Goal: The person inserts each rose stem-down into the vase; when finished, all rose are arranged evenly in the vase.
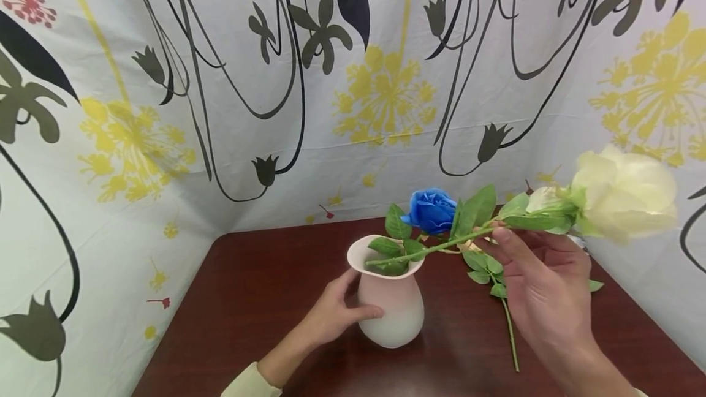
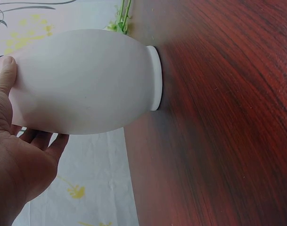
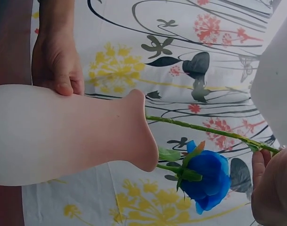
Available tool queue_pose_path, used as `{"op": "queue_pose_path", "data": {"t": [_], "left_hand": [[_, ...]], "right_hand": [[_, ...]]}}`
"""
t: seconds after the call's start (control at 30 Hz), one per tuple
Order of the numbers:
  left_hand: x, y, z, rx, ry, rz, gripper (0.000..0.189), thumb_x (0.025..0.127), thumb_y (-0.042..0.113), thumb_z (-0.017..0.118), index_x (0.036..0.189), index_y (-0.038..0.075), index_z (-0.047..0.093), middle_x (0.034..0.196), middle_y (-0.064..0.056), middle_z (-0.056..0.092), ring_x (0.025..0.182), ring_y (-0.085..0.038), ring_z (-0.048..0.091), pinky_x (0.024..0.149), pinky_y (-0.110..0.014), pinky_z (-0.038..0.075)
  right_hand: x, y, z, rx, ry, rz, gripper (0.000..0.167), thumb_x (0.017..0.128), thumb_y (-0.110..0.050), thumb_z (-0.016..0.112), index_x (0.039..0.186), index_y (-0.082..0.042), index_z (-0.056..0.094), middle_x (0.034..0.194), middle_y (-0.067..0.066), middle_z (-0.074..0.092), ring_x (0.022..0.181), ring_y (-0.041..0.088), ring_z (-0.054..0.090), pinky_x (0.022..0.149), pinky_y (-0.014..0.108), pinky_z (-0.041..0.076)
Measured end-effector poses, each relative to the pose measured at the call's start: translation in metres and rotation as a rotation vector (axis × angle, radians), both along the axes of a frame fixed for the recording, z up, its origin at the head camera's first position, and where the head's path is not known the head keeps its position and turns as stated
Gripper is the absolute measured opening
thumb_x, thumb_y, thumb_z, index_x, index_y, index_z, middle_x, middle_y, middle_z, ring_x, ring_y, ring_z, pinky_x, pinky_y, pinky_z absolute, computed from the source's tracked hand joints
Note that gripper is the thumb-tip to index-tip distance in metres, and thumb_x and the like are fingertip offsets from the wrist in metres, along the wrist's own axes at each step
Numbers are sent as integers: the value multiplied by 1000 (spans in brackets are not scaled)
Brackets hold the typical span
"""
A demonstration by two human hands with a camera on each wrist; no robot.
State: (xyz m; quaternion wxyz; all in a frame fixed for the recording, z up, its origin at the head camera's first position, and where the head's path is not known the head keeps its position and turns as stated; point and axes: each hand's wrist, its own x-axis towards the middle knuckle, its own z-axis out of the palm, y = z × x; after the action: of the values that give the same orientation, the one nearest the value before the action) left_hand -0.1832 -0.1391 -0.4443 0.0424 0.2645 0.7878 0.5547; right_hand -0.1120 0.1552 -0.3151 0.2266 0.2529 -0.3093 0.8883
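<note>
A vase [image 1: 391, 311], pinkish at its flared mouth and whitish below, stands upright on the table. My left hand [image 1: 331, 311] grips its side, thumb across the front and fingers behind, as the left wrist view [image 2: 28, 155] also shows. Inside the vase stands a blue rose [image 1: 432, 212], its bloom and leaves above the rim. My right hand [image 1: 551, 287] pinches the green stem of a white rose [image 1: 626, 195] just below its bloom. That stem slants down to the left, its lower end at the vase's mouth in the right wrist view [image 3: 195, 126].
Another flower stem [image 1: 510, 329] with green leaves lies on the dark red wooden table [image 1: 265, 299], right of the vase and partly hidden by my right hand. A white cloth [image 1: 342, 164] printed with flowers hangs along the back and sides.
</note>
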Motion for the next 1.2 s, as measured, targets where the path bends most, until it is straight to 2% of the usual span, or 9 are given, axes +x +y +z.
{"op": "queue_pose_path", "data": {"t": [0.13,0.27,0.47,0.57,0.73,0.87,1.03,1.2], "left_hand": [[0,0,0,2,-4,-3,83,91,27,88,161,22,45,155,7,54,137,-14,55,114,-37,44],[-1,0,-2,5,-1,-4,83,91,26,88,161,23,45,155,7,54,138,-14,54,115,-38,43],[-1,0,-2,8,2,-3,83,91,27,88,161,24,45,155,9,54,139,-14,52,116,-39,42],[0,1,-1,12,0,-4,82,91,27,88,161,23,45,155,9,54,138,-14,53,115,-39,43],[0,1,-1,14,7,-6,82,91,24,88,161,22,45,154,6,55,138,-15,54,115,-38,43],[-1,1,-3,15,19,-8,81,91,24,88,160,21,46,154,5,56,137,-16,55,115,-38,44],[-1,1,-3,19,24,-6,81,91,23,88,160,21,47,153,5,56,136,-17,56,114,-37,45],[-1,1,-2,22,13,-10,81,91,23,88,160,21,46,153,6,57,135,-16,56,113,-36,45]], "right_hand": [[1,-3,2,75,26,-45,37,93,35,44,126,25,58,108,29,73,98,36,75,90,51,61],[2,-8,3,194,21,-128,34,90,37,50,121,28,59,106,27,73,97,34,76,90,49,61],[2,-16,1,361,-48,-246,30,90,30,62,119,26,63,104,22,75,91,29,78,88,41,62],[1,-20,-3,381,-54,-248,29,90,30,62,119,27,63,105,23,76,91,29,79,87,40,62],[-1,-26,-12,446,-111,-279,28,90,28,65,118,25,64,106,20,77,93,28,79,88,43,62],[-2,-31,-18,505,-178,-337,31,89,25,69,120,23,66,108,15,79,97,24,78,90,36,61],[-6,-35,-27,574,-211,-394,30,88,20,75,117,15,73,110,13,79,102,19,76,88,27,60],[-9,-38,-36,602,-232,-381,30,89,17,75,119,12,75,116,11,78,108,19,75,90,29,60]]}}
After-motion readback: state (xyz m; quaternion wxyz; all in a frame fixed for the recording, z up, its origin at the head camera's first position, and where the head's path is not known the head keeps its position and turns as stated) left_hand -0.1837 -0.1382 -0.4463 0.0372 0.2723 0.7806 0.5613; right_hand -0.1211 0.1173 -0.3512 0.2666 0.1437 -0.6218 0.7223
